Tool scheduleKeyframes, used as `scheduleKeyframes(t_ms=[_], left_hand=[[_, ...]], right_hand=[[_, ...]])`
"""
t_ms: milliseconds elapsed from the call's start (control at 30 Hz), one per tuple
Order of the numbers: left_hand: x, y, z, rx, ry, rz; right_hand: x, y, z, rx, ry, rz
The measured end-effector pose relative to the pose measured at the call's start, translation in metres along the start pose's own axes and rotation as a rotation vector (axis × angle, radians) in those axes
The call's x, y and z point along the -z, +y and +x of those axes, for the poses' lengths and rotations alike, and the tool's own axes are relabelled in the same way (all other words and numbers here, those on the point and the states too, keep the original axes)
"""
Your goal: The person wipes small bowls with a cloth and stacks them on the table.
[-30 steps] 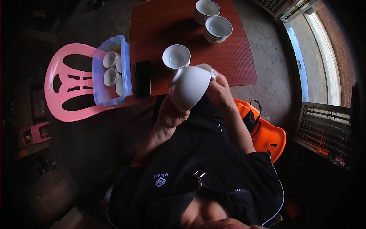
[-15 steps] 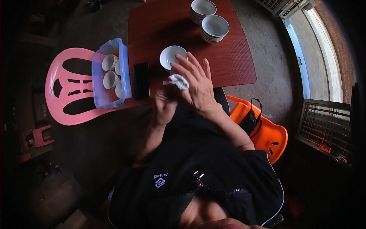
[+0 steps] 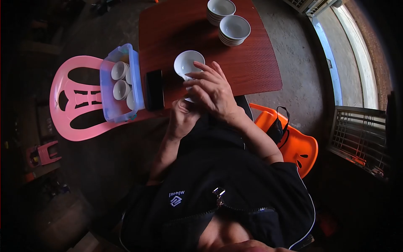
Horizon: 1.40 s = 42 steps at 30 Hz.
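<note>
My left hand (image 3: 183, 119) is closed at the table's near edge, its fingers round a white bowl (image 3: 189, 100) that is almost wholly hidden between my hands. Over it lies my right hand (image 3: 216, 94), fingers bent and partly spread, pressing a white cloth that is mostly covered by the fingers. Just beyond my fingertips a white bowl (image 3: 187, 62) stands upright on the red-brown table (image 3: 168, 29). Two stacks of similar bowls, a nearer one (image 3: 235, 28) and a farther one (image 3: 221, 8), stand farther back on the right.
A black phone (image 3: 155, 89) lies at the table's left edge. Beside it, a clear blue bin (image 3: 108, 98) with several small white cups (image 3: 121, 90) rests on a pink chair (image 3: 75, 126). An orange chair (image 3: 308, 147) with a black bag (image 3: 276, 132) is at the right.
The held bowl, earlier raised with its outside showing, is now lower and hidden between my hands. My right hand has moved left over it, and its fingers have curled since half a second ago.
</note>
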State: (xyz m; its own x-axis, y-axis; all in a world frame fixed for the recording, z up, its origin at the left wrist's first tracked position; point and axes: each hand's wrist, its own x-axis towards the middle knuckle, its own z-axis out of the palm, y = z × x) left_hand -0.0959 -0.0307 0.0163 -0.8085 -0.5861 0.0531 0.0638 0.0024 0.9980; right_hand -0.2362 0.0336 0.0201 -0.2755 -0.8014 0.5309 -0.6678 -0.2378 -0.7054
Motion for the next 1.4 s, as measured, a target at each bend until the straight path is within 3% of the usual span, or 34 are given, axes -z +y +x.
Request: scheduleKeyframes(t_ms=[33,100,133,200,267,333,367,433,467,567,633,700,733,800,833,967,1000,1033,1100,1133,1233,1300,1333,1400], left_hand=[[0.000,-0.001,0.002,0.007,-0.032,-0.022],[-0.002,0.012,0.004,0.008,-0.041,0.013],[-0.004,0.019,0.004,0.012,-0.048,0.047],[-0.003,0.019,0.002,0.009,-0.042,0.012],[0.001,0.012,0.002,-0.021,0.013,-0.103],[-0.006,0.020,0.006,-0.005,0.105,-0.296],[0.010,-0.005,0.002,-0.002,0.054,-0.281],[0.014,-0.012,0.001,-0.004,-0.001,-0.190],[0.021,-0.017,-0.002,-0.011,-0.121,-0.175],[0.012,0.000,-0.001,0.146,-0.139,-0.267],[0.008,0.004,-0.001,0.143,-0.100,-0.396],[0.006,-0.001,0.000,0.086,-0.059,-0.594],[0.009,-0.005,0.000,0.087,-0.057,-0.591],[0.012,-0.009,-0.002,0.170,-0.071,-0.446],[0.018,-0.009,-0.002,0.214,-0.157,-0.356],[0.021,-0.006,0.001,0.305,-0.229,-0.561],[0.021,-0.008,0.000,0.286,-0.254,-0.606],[0.021,-0.010,-0.002,0.268,-0.280,-0.651],[0.022,-0.014,-0.004,0.277,-0.262,-0.689],[0.021,-0.011,-0.004,0.316,-0.240,-0.753],[0.013,-0.001,0.000,0.315,-0.143,-0.865],[0.021,-0.016,-0.001,0.320,-0.169,-0.908],[0.020,-0.020,-0.002,0.326,-0.168,-0.908],[0.016,-0.026,-0.002,0.182,-0.052,-0.818]], right_hand=[[0.001,0.006,0.004,-0.069,0.020,0.126],[-0.001,0.021,0.007,-0.433,0.061,0.711],[0.004,0.029,0.010,-0.574,-0.022,0.891],[0.007,0.031,0.012,-0.569,-0.047,0.900],[0.005,0.015,0.003,-0.512,0.049,0.870],[0.005,-0.001,-0.002,-0.204,0.040,0.286],[0.008,-0.010,-0.003,-0.030,-0.049,0.030],[0.005,-0.013,-0.003,0.168,-0.177,-0.145],[0.013,-0.010,0.001,0.160,-0.225,-0.122],[0.010,0.016,0.000,-0.379,-0.172,0.718],[0.009,0.019,-0.002,-0.574,-0.115,0.935],[-0.011,0.020,-0.008,-0.906,0.119,1.387],[-0.018,0.017,-0.009,-0.927,0.277,1.513],[-0.018,0.022,-0.009,-0.992,0.305,1.554],[-0.014,0.026,-0.007,-0.989,0.276,1.522],[0.006,0.023,0.002,-0.401,-0.249,0.823],[0.022,0.005,0.013,-0.195,-0.424,0.379],[0.027,0.003,0.017,-0.197,-0.423,0.377],[0.031,0.006,0.023,-0.240,-0.629,0.352],[0.033,0.016,0.021,-0.301,-0.609,0.580],[0.020,0.025,0.005,-0.638,-0.210,1.084],[0.008,0.029,-0.010,-0.721,-0.032,1.172],[-0.003,0.026,-0.017,-0.632,0.053,0.900],[-0.014,0.019,-0.019,-0.980,0.444,1.563]])
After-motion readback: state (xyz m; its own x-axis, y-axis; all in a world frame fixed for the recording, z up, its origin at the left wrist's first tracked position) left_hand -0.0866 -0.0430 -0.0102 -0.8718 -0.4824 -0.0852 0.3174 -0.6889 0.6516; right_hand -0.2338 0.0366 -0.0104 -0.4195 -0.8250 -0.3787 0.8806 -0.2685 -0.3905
